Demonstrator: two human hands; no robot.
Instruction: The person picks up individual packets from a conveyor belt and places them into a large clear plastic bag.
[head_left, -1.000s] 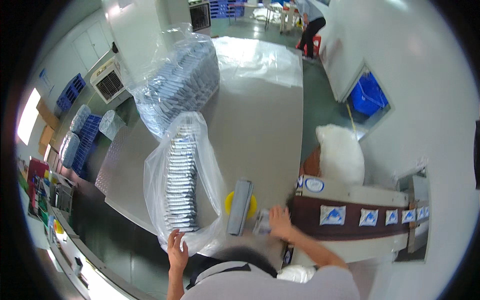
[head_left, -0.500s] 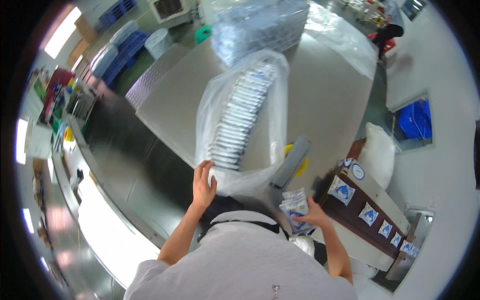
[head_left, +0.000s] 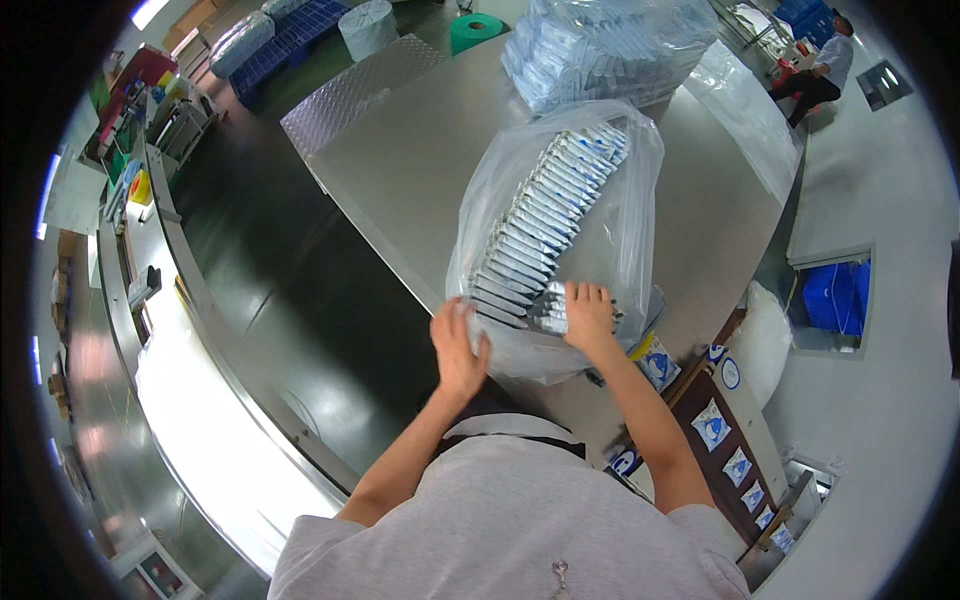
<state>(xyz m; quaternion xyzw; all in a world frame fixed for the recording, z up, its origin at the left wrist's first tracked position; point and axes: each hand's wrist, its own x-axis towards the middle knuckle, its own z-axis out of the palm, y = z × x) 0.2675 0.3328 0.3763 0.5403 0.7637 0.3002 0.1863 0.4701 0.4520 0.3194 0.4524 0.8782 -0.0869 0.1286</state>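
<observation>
The right hand [head_left: 590, 318] grasps a bunch of packets [head_left: 552, 310] at the clear bag's [head_left: 535, 362] near end, right of the packed row [head_left: 535, 226]; whether the left hand [head_left: 460, 355] pinches the bag's edge, I cannot tell. The packets look light, soft, slippery, best gripped across the whole bunch.

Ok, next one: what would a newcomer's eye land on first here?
Probably the long row of silvery packets inside a clear plastic bag, lying on the grey table. At the row's near end, the fingers of the right hand hold a small bundle of packets, while the left hand touches the bag's near-left edge. Beyond it sits a big bag of bluish packets.
</observation>
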